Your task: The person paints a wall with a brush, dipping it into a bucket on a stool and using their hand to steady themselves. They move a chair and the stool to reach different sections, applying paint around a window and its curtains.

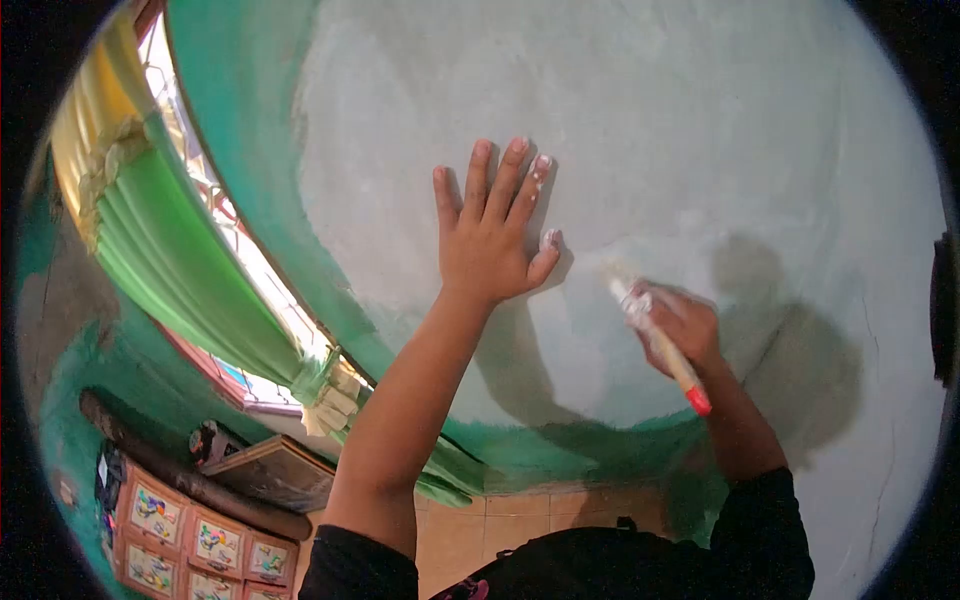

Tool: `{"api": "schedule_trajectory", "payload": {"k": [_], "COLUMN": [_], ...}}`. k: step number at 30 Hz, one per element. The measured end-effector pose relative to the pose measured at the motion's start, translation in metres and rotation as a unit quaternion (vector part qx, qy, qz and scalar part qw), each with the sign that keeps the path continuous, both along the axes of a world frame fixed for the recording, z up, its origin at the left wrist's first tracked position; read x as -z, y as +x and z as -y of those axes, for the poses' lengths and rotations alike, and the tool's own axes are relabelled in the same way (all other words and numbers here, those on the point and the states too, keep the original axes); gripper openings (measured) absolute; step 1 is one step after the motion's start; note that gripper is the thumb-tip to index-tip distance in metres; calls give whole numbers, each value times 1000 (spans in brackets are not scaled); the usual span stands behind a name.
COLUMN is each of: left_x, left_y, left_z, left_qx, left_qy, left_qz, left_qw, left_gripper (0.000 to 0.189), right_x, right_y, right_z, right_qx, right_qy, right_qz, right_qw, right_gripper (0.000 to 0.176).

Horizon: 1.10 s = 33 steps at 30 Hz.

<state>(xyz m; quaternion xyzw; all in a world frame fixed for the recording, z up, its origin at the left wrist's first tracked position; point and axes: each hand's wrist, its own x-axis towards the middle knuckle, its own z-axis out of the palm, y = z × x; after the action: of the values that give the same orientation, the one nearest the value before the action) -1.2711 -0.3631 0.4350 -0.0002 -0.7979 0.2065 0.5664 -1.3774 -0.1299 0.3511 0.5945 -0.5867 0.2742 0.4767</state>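
Observation:
My left hand (488, 245) lies flat on the wall, fingers spread, with white paint on several fingertips and the thumb. To its right, my right hand (680, 325) grips a paintbrush (672, 352) with a pale wooden handle and a red end. The brush's bristles point up and left and meet the wall; they look slightly blurred. White paint coats the part near my fingers. Most of the wall (600, 110) is covered in whitish-grey paint, and green paint (235, 80) shows along its left and lower edges.
At the left, a green and yellow curtain (170, 230) hangs by a barred window (255, 255). Below it stand a wooden cabinet (185, 505) with decorated panels and a dark rolled object (190, 465). Tiled floor (515, 510) shows beneath me. A crack (878, 450) runs down the wall at right.

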Motion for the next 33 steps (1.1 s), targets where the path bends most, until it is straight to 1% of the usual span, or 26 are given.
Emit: {"api": "schedule_trajectory", "payload": {"k": [1,2,3,4,5,6,7,8,9,11,12,13,15,16,18,19,20,21,22,24,25,27,28,30,31,33], "left_x": [5,7,10,12,12,12,13,14,17,24,25,29,36,38,46,46,43,43,45,46,46,47,47,48,49,52], "left_y": [-4,-7,-7,-7,-8,-8,-8,-10,-13,-18,-21,-24,-28,-30,-32,-34,-38,-41,-41,-46,-50,-58,-59,-65,-67,-71], "left_z": [-3,-4,-4,-6,-6,-7,-8,-8,-10,-14,-17,-20,-26,-30,-36,-37,-39,-41,-43,-51,-56,-65,-70,-80,-82,-85], "left_qx": [4,16,7,-3,9,1,-10,-7,-4,-20,-18,-12,-7,-7,-4,-2,4,16,11,-5,2,15,16,0,1,4], "left_qy": [-7,-15,-17,-19,-28,-23,-18,-18,-22,12,8,15,21,20,15,15,16,10,17,29,28,32,33,51,53,49], "left_qz": [8,5,11,18,18,16,16,12,15,12,17,6,10,11,26,17,4,6,-1,-8,-13,-25,-24,-3,1,-11], "left_qw": [1000,1000,1000,1000,999,1000,1000,1000,1000,1000,1000,1000,1000,1000,1000,1000,1000,1000,1000,1000,1000,999,999,999,999,999], "left_gripper": [69,69,69,70,70,70,71,72,72,75,75,76,78,78,79,79,79,79,79,79,79,80,80,80,80,78], "right_x": [1,-2,-5,0,-2,-10,-23,-33,-30,-14,1,22,76,106,158,173,183,189,180,140,122,89,78,65,78,126], "right_y": [-1,-3,-6,-19,-34,-48,-56,-62,-74,-95,-88,-85,-83,-81,-76,-71,-68,-70,-69,-68,-72,-84,-87,-91,-94,-101], "right_z": [-2,-5,-11,-23,-29,-33,-38,-43,-48,-56,-53,-53,-47,-46,-46,-47,-50,-55,-62,-72,-78,-87,-85,-81,-81,-77], "right_qx": [10,0,-8,71,109,143,25,-95,-91,-45,-92,-89,12,20,40,48,32,16,20,-76,-75,-172,-170,-180,-176,-65], "right_qy": [-6,-25,-46,-52,-154,-252,-328,-395,-400,-476,-510,-514,-563,-564,-586,-592,-592,-591,-600,-584,-588,-567,-567,-552,-551,-477], "right_qz": [2,9,17,98,92,85,156,222,224,197,287,292,342,354,476,479,491,499,491,513,506,439,439,345,348,329], "right_qw": [1000,1000,999,991,978,953,931,886,884,856,806,802,752,746,654,646,639,634,632,624,627,675,676,738,738,812], "right_gripper": [22,23,24,23,25,26,30,34,34,40,39,39,42,42,43,43,42,41,41,39,39,41,41,45,45,47]}}
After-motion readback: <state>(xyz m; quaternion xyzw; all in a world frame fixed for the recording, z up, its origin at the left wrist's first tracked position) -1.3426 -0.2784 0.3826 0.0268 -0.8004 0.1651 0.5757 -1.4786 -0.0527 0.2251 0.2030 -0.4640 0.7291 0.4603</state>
